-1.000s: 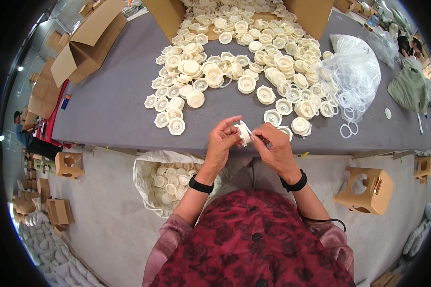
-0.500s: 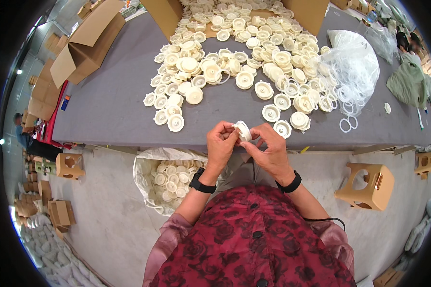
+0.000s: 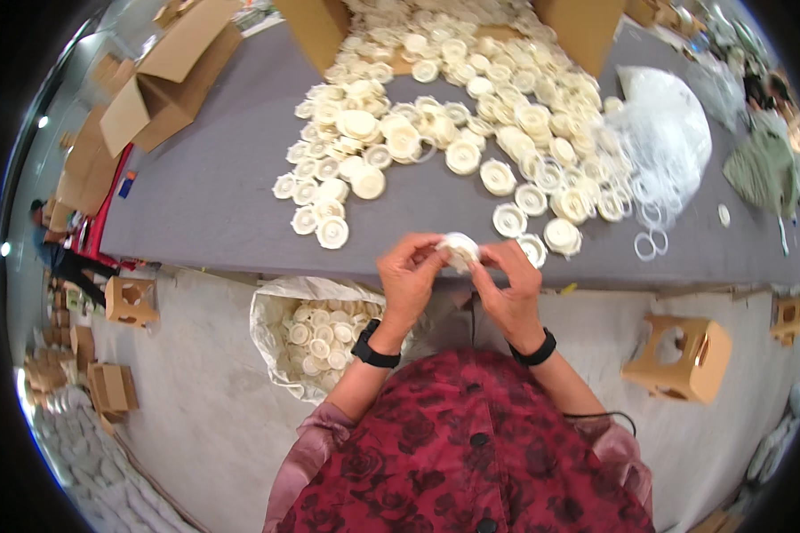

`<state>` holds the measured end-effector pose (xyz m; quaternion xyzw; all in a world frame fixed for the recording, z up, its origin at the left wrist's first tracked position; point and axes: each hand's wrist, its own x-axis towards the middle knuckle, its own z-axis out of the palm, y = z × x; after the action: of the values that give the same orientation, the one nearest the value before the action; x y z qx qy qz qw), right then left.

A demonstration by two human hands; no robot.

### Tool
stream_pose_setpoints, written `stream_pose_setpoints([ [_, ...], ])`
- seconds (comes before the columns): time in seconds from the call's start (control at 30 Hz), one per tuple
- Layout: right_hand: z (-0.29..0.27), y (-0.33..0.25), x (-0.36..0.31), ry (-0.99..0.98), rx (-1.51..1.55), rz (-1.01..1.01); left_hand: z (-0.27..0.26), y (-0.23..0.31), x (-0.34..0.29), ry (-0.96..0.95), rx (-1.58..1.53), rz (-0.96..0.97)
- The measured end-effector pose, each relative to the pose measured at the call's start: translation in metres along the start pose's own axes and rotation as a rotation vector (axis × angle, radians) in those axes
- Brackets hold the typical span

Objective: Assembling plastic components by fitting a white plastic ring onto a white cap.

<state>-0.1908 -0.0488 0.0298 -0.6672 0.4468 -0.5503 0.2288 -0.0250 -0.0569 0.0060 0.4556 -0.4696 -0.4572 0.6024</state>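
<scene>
Between my two hands, just over the table's near edge, is a round cream plastic cap (image 3: 459, 250) with a white ring along its upper side. My left hand (image 3: 409, 277) pinches its left edge, and my right hand (image 3: 510, 284) grips the right edge with thumb and fingers. Beyond them lies a wide heap of similar cream caps (image 3: 402, 140), some face up with a raised hub, some face down. Loose white rings (image 3: 651, 242) spill from a clear plastic bag (image 3: 662, 124) to the right of the heap.
The grey-topped table (image 3: 213, 195) bears an open carton (image 3: 169, 80) at the left. Below its edge stands a white sack (image 3: 271, 333) of caps. A tan stool (image 3: 682, 357) is at the right, another stool (image 3: 132, 300) at the left. A person (image 3: 58, 253) stands far left.
My hands have turned the cap so that its face tips toward me, and my right hand has shifted slightly right. The view has moved a little.
</scene>
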Motion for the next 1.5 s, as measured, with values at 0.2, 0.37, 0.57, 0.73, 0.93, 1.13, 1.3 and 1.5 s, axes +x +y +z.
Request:
stream_pose_setpoints([
  [0.2,-0.001,0.015,-0.027,-0.064,0.115,0.182,0.001,0.001,-0.008,-0.100,0.320,0.190],
  [0.37,0.006,0.014,-0.021,-0.213,0.281,0.181,-0.014,0.018,-0.015,-0.178,0.253,0.241],
  [0.57,0.014,0.022,-0.013,-0.196,0.308,0.111,-0.018,0.011,-0.006,-0.153,0.279,0.318],
  [0.73,0.009,0.025,-0.012,-0.189,0.230,0.053,-0.005,0.009,-0.009,-0.108,0.308,0.366],
  [0.93,0.009,0.014,-0.017,-0.300,0.132,0.009,-0.006,0.013,-0.022,-0.067,0.367,0.328],
  [1.13,0.003,0.012,-0.020,-0.249,0.007,-0.100,0.003,0.007,-0.027,-0.074,0.405,0.297],
  [1.3,0.000,0.002,-0.013,-0.307,-0.182,-0.178,-0.009,-0.013,-0.022,-0.047,0.543,0.362],
  [1.5,0.002,0.003,-0.025,-0.174,-0.019,-0.187,-0.026,-0.033,-0.022,-0.105,0.344,0.317],
])
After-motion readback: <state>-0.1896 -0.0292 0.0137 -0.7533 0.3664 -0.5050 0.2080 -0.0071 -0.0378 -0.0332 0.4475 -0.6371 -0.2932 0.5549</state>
